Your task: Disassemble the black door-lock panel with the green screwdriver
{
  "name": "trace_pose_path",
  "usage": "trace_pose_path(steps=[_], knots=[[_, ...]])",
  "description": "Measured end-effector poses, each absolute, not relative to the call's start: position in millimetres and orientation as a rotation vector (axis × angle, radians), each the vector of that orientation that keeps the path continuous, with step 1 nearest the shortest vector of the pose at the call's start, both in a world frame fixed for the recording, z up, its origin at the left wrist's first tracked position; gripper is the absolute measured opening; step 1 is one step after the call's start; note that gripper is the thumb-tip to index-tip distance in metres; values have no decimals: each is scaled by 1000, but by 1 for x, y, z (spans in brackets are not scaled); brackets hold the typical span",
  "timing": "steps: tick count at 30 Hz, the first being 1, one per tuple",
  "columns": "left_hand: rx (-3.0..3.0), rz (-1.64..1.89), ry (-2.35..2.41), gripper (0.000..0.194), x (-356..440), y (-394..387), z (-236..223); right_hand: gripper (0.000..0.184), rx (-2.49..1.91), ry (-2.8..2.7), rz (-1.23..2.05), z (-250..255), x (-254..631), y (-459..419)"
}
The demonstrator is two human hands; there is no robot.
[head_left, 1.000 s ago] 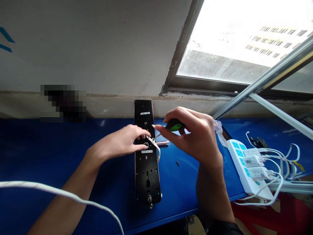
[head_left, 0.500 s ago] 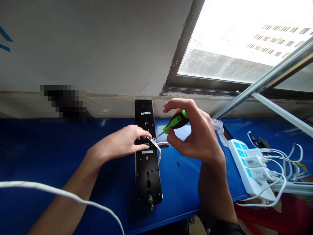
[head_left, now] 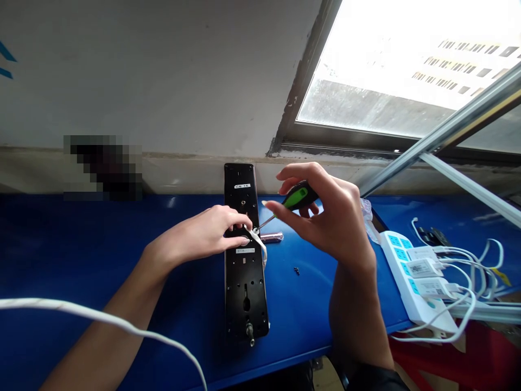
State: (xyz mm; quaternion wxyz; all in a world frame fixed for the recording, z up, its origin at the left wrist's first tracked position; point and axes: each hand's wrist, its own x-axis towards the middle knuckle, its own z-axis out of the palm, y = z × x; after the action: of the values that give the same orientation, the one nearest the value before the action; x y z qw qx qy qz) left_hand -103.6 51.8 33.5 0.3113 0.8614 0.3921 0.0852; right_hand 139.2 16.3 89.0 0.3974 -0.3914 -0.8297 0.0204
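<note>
A long black metal panel with holes, small labels and a metal post near its front end lies on the blue table. At its right edge is a short white cord that bends down over the side. My left hand rests on the panel, index finger and thumb at the cord's upper end. My right hand is closed around the green and black handle of a screwdriver. The screwdriver slants down to the left, its tip at the cord on the panel edge; the exact contact is too small to see.
Several small dark screws lie on the blue table. A reddish cylinder sits beside the panel. On the right stands a white power strip with plugged chargers and cables. A white cable crosses my left forearm.
My right fingers loosened and spread on the screwdriver handle, then closed round it again as the hand turned. The tip stayed at the cord. My left hand has kept its place.
</note>
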Motion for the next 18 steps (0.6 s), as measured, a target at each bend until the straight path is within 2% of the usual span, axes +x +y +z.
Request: trace_pose_path(steps=[5, 10, 15, 18], knots=[[2268, 222, 1048, 35, -104, 51, 33, 42, -925, -2109, 81, 88, 139, 18], [2273, 216, 1042, 36, -104, 51, 33, 34, -999, -2092, 36, 89, 139, 17], [2286, 198, 1053, 34, -103, 52, 32, 46, -920, -2130, 127, 89, 140, 16], [2286, 197, 1051, 33, -104, 52, 31, 35, -950, -2132, 87, 89, 140, 17]])
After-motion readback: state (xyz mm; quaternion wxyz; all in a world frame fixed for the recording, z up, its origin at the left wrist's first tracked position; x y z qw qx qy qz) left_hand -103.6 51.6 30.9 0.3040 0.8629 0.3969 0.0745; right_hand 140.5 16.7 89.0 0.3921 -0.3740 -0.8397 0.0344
